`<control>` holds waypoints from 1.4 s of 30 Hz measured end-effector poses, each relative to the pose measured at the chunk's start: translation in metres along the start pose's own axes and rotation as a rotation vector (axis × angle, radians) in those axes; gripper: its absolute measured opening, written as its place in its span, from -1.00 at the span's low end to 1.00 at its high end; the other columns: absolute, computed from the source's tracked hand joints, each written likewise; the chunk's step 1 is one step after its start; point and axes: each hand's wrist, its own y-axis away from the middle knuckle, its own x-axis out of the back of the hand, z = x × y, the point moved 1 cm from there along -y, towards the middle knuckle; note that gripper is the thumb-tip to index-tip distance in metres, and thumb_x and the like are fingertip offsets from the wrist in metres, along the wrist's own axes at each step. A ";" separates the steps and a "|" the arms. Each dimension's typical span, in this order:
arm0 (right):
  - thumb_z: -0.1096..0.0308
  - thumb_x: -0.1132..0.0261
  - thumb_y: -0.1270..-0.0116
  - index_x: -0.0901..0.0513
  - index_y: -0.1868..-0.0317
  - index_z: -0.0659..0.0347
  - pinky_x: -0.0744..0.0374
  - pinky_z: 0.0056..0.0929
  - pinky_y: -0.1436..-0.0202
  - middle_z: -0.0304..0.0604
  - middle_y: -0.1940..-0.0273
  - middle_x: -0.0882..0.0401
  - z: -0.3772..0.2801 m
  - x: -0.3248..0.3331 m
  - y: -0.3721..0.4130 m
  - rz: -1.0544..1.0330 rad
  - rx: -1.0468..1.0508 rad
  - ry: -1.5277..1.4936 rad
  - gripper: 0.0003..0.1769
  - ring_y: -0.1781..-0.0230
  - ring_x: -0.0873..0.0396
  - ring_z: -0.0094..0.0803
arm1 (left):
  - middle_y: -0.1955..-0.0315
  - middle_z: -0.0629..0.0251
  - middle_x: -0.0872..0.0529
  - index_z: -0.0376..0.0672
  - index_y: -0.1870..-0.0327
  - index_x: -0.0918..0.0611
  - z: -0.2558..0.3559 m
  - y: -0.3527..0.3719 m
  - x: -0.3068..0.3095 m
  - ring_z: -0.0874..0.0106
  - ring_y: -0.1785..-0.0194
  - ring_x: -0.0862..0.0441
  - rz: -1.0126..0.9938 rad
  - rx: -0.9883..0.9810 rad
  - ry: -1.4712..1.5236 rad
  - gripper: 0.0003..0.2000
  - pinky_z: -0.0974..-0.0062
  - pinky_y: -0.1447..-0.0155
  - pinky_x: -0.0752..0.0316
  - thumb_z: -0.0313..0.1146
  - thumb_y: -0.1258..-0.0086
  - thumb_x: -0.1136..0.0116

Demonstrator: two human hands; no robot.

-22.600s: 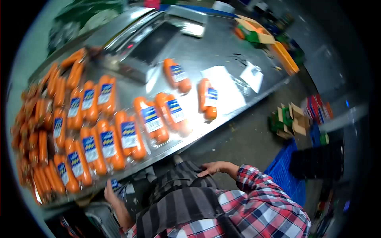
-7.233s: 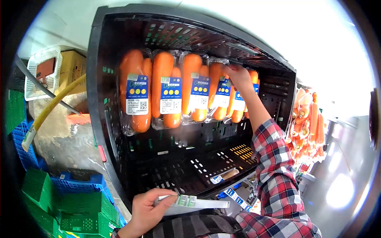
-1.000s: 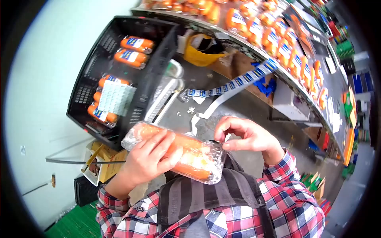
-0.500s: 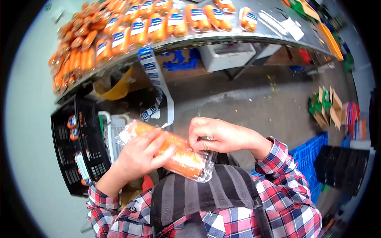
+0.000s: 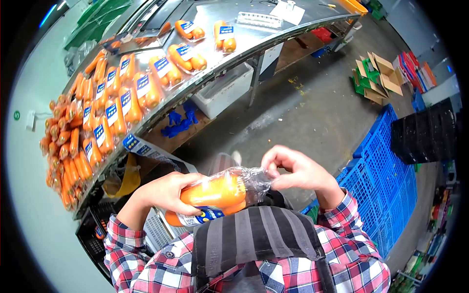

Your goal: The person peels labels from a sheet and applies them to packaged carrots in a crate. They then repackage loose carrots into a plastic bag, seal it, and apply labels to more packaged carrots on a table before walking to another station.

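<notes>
In front of my apron (image 5: 254, 232), a plastic-wrapped pack of carrots (image 5: 215, 192) lies tilted in my left hand (image 5: 168, 195), which is closed around its left part. The blue-and-white label (image 5: 204, 215) shows on the side toward me, close to my left fingers. From the pack's right end, the clear film (image 5: 255, 183) stretches out loose and crumpled. My right hand (image 5: 298, 172) is closed in a pinch on that film, away from the carrots themselves.
A metal table (image 5: 220, 58) holds several labelled packs (image 5: 129, 105) and a heap of packed carrots (image 5: 61, 132). A strip of labels (image 5: 151, 150) hangs off its edge. Blue pallets (image 5: 376, 185) and stacked black crates (image 5: 422, 132) stand on the right. A black crate (image 5: 93, 239) is at lower left.
The pack has turned so its label now shows. My right hand has shifted from the pack's upper side to the film at its right end. The view has swung right.
</notes>
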 end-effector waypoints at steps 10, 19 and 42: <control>0.38 -0.14 -0.36 -0.55 0.25 0.29 -0.50 -0.47 0.19 -0.10 0.26 -0.54 0.002 0.090 -0.083 0.213 0.079 -0.592 -0.86 0.32 -0.52 -0.43 | 0.08 0.29 -0.59 -0.27 -0.17 -0.38 -0.061 -0.107 0.089 0.55 0.02 -0.53 -0.247 0.193 0.506 -0.33 0.51 -0.12 -0.48 -0.35 0.00 -0.45; 0.50 -0.11 -0.31 -0.55 -0.07 0.31 -0.57 -0.58 0.16 -0.05 0.24 -0.63 -0.013 0.148 -0.113 0.055 -0.603 -0.489 -0.68 0.26 -0.60 -0.44 | 0.16 0.27 -0.63 -0.25 -0.09 -0.46 -0.067 -0.163 0.174 0.47 0.10 -0.59 -0.280 0.043 0.250 -0.41 0.52 -0.02 -0.49 -0.25 -0.01 -0.41; 0.50 0.01 -0.27 -0.55 -0.13 0.11 -0.24 -0.23 -0.36 -0.08 -0.33 -0.21 0.024 0.216 -0.153 0.077 0.066 -0.038 -0.57 -0.37 -0.17 -0.17 | 0.09 0.21 -0.63 -0.23 -0.12 -0.40 -0.082 -0.252 0.180 0.45 0.04 -0.63 -0.531 0.284 0.858 -0.38 0.48 -0.06 -0.55 -0.29 -0.04 -0.44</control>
